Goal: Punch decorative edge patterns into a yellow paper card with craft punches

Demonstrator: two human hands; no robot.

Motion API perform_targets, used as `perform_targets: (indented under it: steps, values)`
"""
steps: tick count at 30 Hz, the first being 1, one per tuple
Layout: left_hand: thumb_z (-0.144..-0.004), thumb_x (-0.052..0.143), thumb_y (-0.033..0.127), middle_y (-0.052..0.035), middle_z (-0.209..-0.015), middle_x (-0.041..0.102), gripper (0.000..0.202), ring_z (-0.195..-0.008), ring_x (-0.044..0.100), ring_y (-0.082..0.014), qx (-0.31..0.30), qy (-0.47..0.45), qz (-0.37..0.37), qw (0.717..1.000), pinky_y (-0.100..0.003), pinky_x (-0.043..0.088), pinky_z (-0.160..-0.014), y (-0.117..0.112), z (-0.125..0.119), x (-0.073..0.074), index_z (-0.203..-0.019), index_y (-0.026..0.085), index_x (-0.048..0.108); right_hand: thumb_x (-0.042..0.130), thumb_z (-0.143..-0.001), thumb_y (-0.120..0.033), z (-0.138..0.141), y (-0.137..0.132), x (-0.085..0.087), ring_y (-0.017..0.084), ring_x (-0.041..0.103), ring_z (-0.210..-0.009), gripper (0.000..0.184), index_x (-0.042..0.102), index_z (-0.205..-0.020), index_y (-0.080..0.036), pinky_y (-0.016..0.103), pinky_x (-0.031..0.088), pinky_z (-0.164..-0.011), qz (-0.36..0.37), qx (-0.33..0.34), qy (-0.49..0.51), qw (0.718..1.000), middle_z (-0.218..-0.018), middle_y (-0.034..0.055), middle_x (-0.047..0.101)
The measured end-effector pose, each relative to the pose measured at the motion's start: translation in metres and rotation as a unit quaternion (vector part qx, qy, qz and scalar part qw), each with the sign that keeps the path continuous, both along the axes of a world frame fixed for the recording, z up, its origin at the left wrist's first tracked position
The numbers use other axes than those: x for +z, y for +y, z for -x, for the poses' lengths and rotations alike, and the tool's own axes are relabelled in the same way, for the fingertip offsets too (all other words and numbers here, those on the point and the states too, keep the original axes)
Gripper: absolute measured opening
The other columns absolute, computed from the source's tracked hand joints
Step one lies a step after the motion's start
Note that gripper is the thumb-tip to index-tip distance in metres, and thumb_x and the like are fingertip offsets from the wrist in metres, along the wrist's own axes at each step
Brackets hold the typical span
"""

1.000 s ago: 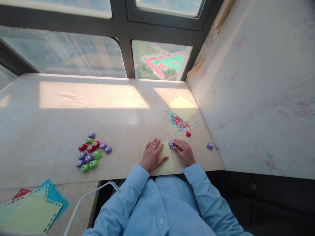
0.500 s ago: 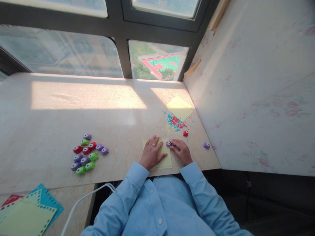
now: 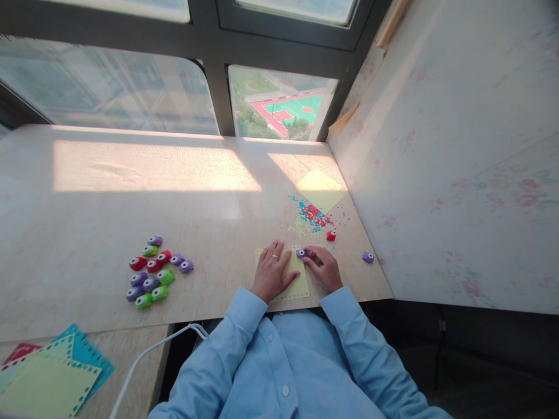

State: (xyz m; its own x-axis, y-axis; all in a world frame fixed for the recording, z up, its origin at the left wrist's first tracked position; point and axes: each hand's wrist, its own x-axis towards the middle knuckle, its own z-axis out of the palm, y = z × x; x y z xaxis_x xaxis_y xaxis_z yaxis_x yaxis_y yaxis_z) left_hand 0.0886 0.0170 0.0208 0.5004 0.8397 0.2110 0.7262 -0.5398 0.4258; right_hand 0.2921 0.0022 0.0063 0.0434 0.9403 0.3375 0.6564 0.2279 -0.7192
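Observation:
A yellow sheet of paper [image 3: 300,286] with small holes punched along its edges lies on the table in front of me. My left hand [image 3: 274,272], with a ring on one finger, lies flat across it, fingers apart. At the sheet's upper right corner, my right hand [image 3: 324,269] grips a small purple craft punch [image 3: 301,254] between thumb and fingers. Whether the paper is inside the punch's slot is too small to tell. A red craft punch [image 3: 331,235] stands just beyond my right hand, and another purple punch [image 3: 368,256] lies off to its right.
Red, blue and yellow paper bits [image 3: 313,215] are scattered behind my hands, before a plain yellow sheet [image 3: 321,189]. Several punches [image 3: 151,284] cluster at left. Punched sheets [image 3: 48,387] and a white cable [image 3: 144,362] are at lower left. A floral wall panel [image 3: 458,174] bounds the right.
The yellow sheet's lower right part has shifted slightly right. My hands keep nearly the same pose, with the purple punch still at the upper right corner. The view has tilted a little.

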Motion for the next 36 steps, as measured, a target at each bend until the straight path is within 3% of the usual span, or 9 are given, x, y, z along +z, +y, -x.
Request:
perform_targets:
  steps: [5, 20, 28, 36]
  values:
    - [-0.085, 0.06, 0.05, -0.0187, -0.146, 0.045, 0.053, -0.141, 0.032, -0.0331, -0.008, -0.001, 0.001, 1.0, -0.052, 0.032, -0.112, 0.0, 0.001, 0.001, -0.127, 0.018, 0.057, 0.065, -0.086, -0.035, 0.002, 0.0, 0.005, 0.022, 0.066, -0.097, 0.019, 0.073, -0.1, -0.025, 0.04, 0.054, -0.09, -0.011, 0.014, 0.016, 1.0, -0.101, 0.0072, 0.072]
    - [-0.088, 0.056, 0.05, -0.0161, -0.149, 0.041, 0.053, -0.142, 0.032, -0.0312, -0.013, -0.01, 0.0, 1.0, -0.051, 0.032, -0.114, -0.006, 0.004, 0.002, -0.131, 0.021, 0.056, 0.068, -0.084, -0.034, -0.001, 0.001, 0.01, 0.018, 0.066, -0.079, 0.016, 0.074, -0.091, -0.022, 0.031, 0.058, -0.069, 0.015, 0.018, 0.063, 0.998, -0.091, 0.0067, 0.068]
    - [-0.088, 0.054, 0.049, -0.016, -0.15, 0.041, 0.051, -0.141, 0.033, -0.032, -0.007, -0.009, 0.004, 1.0, -0.052, 0.033, -0.113, -0.009, 0.004, 0.002, -0.131, 0.021, 0.056, 0.068, -0.084, -0.033, 0.0, 0.002, 0.013, 0.02, 0.067, -0.085, 0.02, 0.073, -0.102, -0.025, 0.033, 0.058, -0.072, 0.006, 0.028, 0.033, 0.999, -0.096, 0.0072, 0.069]
    - [-0.088, 0.056, 0.048, -0.0157, -0.148, 0.043, 0.051, -0.141, 0.033, -0.0324, 0.005, -0.016, 0.011, 1.0, -0.053, 0.033, -0.113, -0.005, 0.0, 0.002, -0.132, 0.021, 0.056, 0.067, -0.085, -0.033, -0.001, 0.002, 0.013, 0.02, 0.067, -0.081, 0.018, 0.074, -0.1, -0.026, 0.034, 0.058, -0.074, 0.017, 0.026, 0.028, 0.999, -0.09, 0.0065, 0.069]
